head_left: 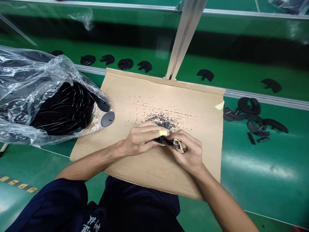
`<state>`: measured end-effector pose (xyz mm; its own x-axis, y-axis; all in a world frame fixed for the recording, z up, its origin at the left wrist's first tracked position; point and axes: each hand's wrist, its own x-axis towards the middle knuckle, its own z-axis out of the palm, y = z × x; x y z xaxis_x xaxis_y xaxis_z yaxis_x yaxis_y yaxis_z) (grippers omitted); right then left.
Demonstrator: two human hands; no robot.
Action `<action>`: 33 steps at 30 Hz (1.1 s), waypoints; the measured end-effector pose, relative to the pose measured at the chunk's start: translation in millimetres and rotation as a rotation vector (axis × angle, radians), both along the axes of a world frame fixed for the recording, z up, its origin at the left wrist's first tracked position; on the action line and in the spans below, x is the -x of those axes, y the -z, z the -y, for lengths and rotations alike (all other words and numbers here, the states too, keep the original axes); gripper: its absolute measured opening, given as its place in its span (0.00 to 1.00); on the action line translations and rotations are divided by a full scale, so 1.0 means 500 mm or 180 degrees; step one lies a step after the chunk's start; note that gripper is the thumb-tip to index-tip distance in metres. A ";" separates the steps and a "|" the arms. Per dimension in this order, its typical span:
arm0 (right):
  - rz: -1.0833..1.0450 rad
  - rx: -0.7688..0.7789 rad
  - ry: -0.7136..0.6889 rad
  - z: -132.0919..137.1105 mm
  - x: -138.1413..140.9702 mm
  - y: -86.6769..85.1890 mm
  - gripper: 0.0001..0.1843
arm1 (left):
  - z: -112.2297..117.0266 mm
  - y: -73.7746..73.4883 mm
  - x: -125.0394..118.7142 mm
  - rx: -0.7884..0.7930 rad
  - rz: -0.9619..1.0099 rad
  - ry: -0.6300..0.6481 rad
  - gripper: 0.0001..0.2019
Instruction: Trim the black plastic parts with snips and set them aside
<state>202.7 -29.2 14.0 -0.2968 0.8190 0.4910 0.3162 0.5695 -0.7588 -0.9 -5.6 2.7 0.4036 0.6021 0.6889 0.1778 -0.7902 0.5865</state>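
Note:
My left hand (142, 138) is closed around a flat black plastic part (162, 140), its index fingertip wrapped in yellow tape. My right hand (189, 151) meets it from the right, fingers pinched on a small tape-wrapped tool (180, 146) that touches the part's edge. Both hands rest over a sheet of brown cardboard (198, 106). Just beyond the fingers lies a scatter of tiny black shavings (164, 120).
A clear plastic bag (36, 93) full of black discs lies at the left, one loose disc (107, 118) beside it. A pile of black parts (253, 119) sits right of the cardboard. More black parts (125, 63) lie along the green belt behind a metal rail (265, 98).

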 end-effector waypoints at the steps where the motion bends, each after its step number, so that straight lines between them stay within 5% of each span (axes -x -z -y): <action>1: -0.0018 0.0008 -0.0016 0.000 0.000 0.000 0.08 | 0.001 -0.002 0.000 0.0012 0.0005 -0.0018 0.09; 17: -0.0357 0.0416 0.0074 -0.001 0.011 0.003 0.03 | 0.009 0.000 -0.008 0.0533 0.0305 -0.0063 0.12; 33: -0.0055 -0.0093 -0.0078 -0.007 -0.004 0.022 0.11 | 0.005 0.002 0.009 -0.0435 -0.0756 -0.0340 0.09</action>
